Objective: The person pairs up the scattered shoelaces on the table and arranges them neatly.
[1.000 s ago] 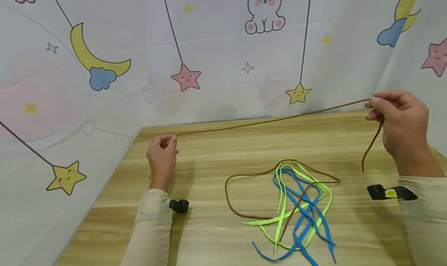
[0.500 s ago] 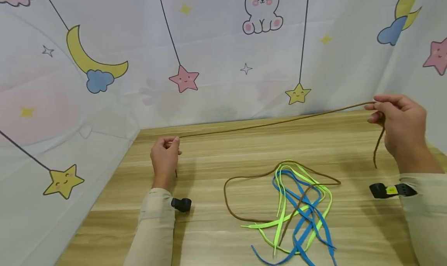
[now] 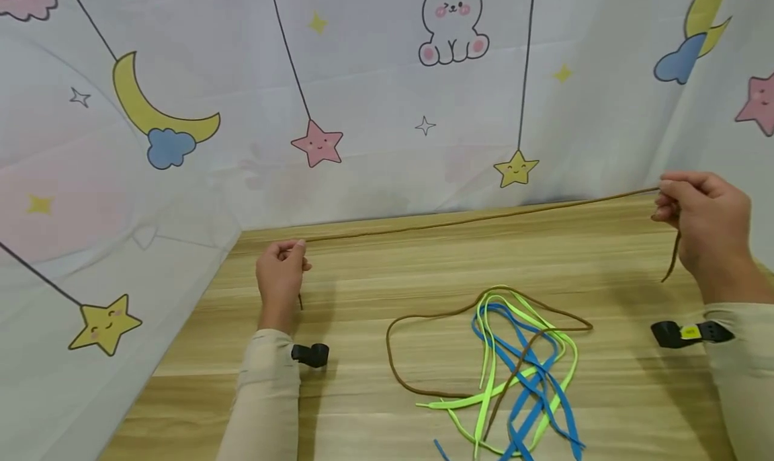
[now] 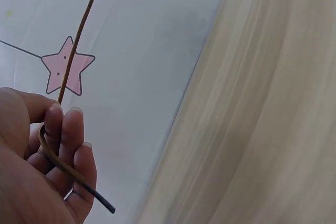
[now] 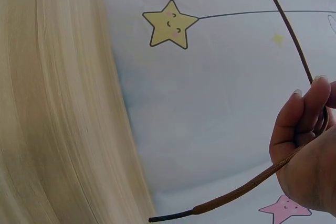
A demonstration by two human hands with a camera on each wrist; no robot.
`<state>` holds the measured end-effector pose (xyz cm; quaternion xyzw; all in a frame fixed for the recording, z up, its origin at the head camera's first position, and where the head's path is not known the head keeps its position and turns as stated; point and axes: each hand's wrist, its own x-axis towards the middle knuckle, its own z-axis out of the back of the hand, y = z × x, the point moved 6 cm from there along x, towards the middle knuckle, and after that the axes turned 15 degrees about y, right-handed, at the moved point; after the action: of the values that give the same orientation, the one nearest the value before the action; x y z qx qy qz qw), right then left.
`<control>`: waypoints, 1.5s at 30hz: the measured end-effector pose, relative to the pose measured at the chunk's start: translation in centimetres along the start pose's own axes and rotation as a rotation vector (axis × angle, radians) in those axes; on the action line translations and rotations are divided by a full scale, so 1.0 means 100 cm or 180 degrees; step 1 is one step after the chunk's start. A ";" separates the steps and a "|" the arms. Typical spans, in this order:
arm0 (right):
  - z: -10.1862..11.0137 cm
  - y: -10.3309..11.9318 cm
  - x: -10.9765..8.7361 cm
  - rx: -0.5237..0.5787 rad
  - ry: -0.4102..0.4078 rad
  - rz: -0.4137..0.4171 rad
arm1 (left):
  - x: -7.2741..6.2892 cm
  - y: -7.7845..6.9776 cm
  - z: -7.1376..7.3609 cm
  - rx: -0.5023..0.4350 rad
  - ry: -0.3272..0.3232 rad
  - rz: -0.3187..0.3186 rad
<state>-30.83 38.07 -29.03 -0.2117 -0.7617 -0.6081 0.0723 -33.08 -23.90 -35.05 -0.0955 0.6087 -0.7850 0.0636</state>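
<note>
A thin brown shoelace [image 3: 459,223] stretches nearly straight between the two hands, above the back of the table. My left hand [image 3: 281,273] pinches it near one end; in the left wrist view the dark-tipped tail [image 4: 73,174] curls out past the fingers. On the right and higher up, my right hand [image 3: 713,222] pinches the other end, whose dark-tipped tail [image 5: 236,195] hangs below the palm. Lying loosely tangled on the table are a second brown shoelace [image 3: 390,353], flat neon-green shoelaces [image 3: 571,367] and flat blue shoelaces [image 3: 526,417].
The wood-grain table [image 3: 351,279] meets a white printed cloth [image 3: 375,172] at its back edge. More cloth hangs along the left and right sides. A black strap device sits on each wrist.
My right hand has shifted slightly right, drawing the brown shoelace straighter. A short tail now shows below my left hand. The tangled shoelaces lie as before, and the view has tilted slightly.
</note>
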 end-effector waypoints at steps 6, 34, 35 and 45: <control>0.001 -0.004 0.000 0.0287 0.0092 -0.0040 | -0.001 0.005 0.005 -0.0430 -0.0003 -0.0023; 0.024 -0.028 0.002 0.0916 -0.0215 -0.0920 | 0.001 0.020 0.005 -0.2210 0.0174 0.0448; 0.023 -0.029 0.003 0.0916 -0.0216 -0.0973 | 0.001 0.020 0.004 -0.2229 0.0197 0.0455; 0.021 -0.037 0.003 0.1079 -0.0090 -0.1030 | 0.004 0.020 0.001 -0.2518 0.0410 0.0468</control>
<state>-32.33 39.55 -32.73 -0.0802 -0.8779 -0.4722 -0.0022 -33.48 -24.61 -36.94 -0.0195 0.8717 -0.4881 0.0397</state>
